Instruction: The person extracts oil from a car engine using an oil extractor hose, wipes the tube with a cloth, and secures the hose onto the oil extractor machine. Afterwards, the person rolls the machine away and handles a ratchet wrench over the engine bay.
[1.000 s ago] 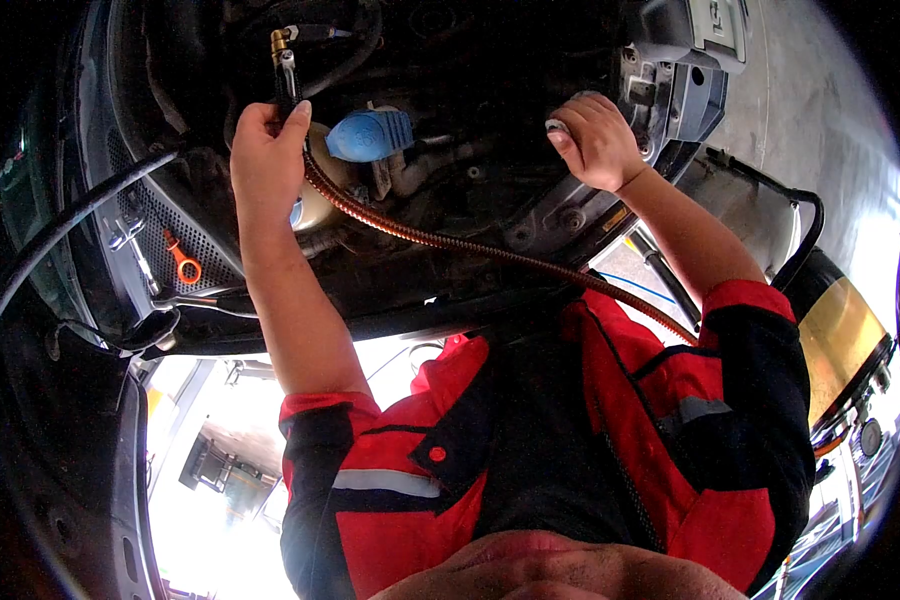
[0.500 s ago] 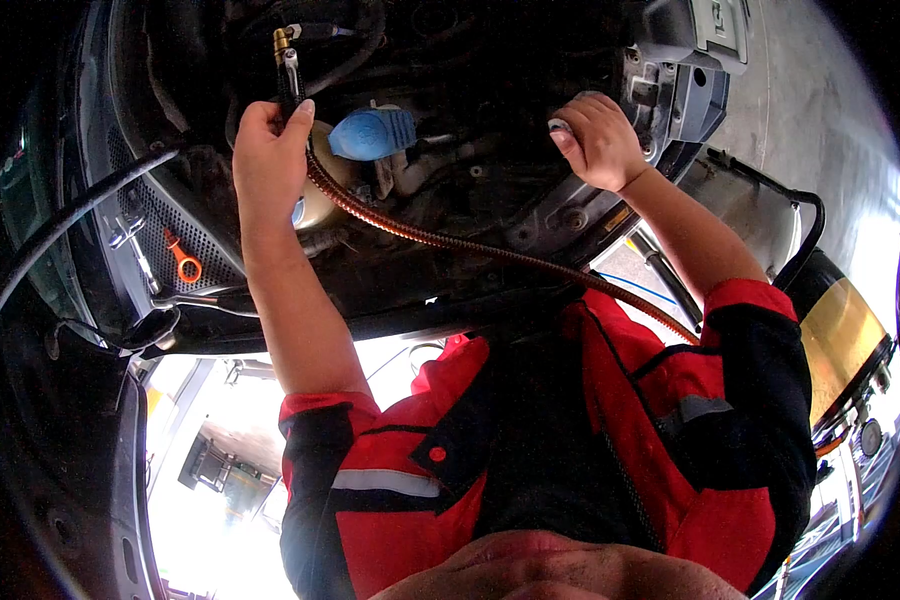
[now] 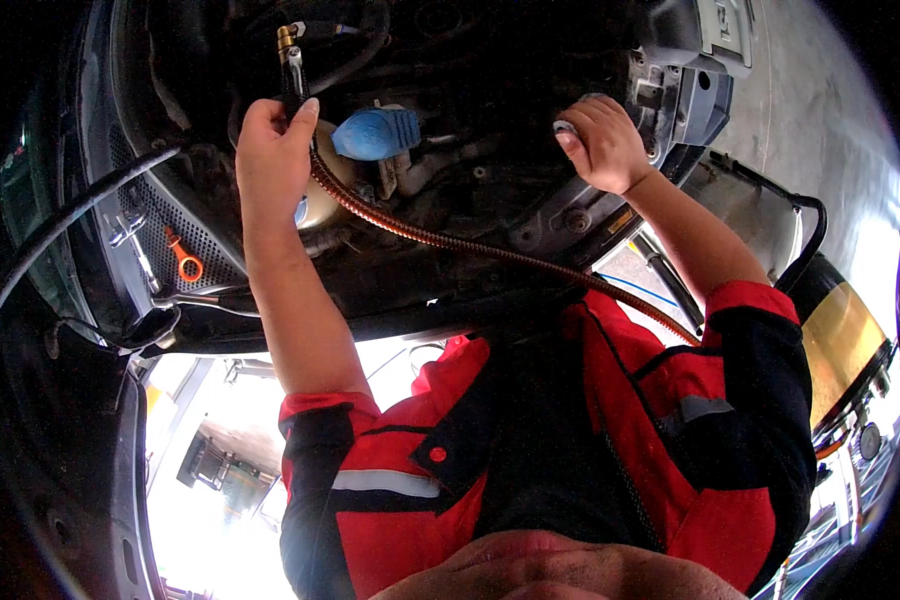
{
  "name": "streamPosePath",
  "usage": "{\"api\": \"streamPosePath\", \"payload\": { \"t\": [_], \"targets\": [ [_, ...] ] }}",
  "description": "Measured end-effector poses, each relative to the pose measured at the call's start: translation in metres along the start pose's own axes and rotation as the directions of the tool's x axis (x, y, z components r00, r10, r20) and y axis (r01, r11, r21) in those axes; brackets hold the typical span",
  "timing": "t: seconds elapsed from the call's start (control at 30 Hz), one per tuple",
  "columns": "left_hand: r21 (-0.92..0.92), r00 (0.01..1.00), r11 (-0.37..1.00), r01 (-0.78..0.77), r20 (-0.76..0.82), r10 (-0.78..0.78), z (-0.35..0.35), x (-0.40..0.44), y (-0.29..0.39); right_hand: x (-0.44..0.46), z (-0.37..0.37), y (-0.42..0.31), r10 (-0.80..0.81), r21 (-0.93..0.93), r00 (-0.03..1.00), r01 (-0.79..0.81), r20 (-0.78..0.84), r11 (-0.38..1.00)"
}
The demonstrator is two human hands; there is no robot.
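Note:
My left hand (image 3: pixel 275 155) is closed around a dark handle with a chrome lever and a brass fitting (image 3: pixel 287 40) at its far end. A reddish-brown ribbed hose (image 3: pixel 420 235) runs from below this hand across to the right of my body. Beside the hand is a blue cap (image 3: pixel 375 134) over a pale reservoir (image 3: pixel 328 195). My right hand (image 3: pixel 610 145) has its fingers curled at the right side of the engine bay. Something small and whitish shows by its thumb; what the fingers hold, if anything, is hidden.
On a perforated panel (image 3: pixel 155 215) at left lie a chrome ratchet-like tool (image 3: pixel 135 245) and an orange ring-ended piece (image 3: pixel 188 266). A metal-ended tool (image 3: pixel 200 299) lies nearby. A black tube (image 3: pixel 65 220) arcs at far left. A yellowish tank (image 3: pixel 840 335) with a gauge stands right.
The view has shifted very slightly, so things sit a few pixels further right. Both hands keep the same grip and place over the engine bay.

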State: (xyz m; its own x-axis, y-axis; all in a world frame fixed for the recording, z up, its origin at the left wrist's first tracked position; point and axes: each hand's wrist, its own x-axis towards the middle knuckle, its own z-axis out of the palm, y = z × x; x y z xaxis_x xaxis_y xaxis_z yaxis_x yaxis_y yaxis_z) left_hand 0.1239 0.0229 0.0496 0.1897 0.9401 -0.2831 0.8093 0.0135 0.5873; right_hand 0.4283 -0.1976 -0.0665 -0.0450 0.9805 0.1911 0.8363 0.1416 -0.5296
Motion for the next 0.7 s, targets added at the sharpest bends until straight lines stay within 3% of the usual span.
{"api": "streamPosePath", "payload": {
  "t": [0.47, 0.7],
  "targets": [
    [0.022, 1.000, 1.000, 0.002, -0.018, -0.001, 0.002, -0.009, -0.004, -0.002, 0.001, 0.001, 0.039, 0.031, 0.997, -0.041, 0.068, 0.999],
    [0.064, 1.000, 0.998, -0.005, -0.018, 0.006, 0.001, -0.011, -0.006, -0.003, 0.004, -0.001, 0.032, 0.004, 0.999, -0.032, 0.015, 0.999]
  ]
}}
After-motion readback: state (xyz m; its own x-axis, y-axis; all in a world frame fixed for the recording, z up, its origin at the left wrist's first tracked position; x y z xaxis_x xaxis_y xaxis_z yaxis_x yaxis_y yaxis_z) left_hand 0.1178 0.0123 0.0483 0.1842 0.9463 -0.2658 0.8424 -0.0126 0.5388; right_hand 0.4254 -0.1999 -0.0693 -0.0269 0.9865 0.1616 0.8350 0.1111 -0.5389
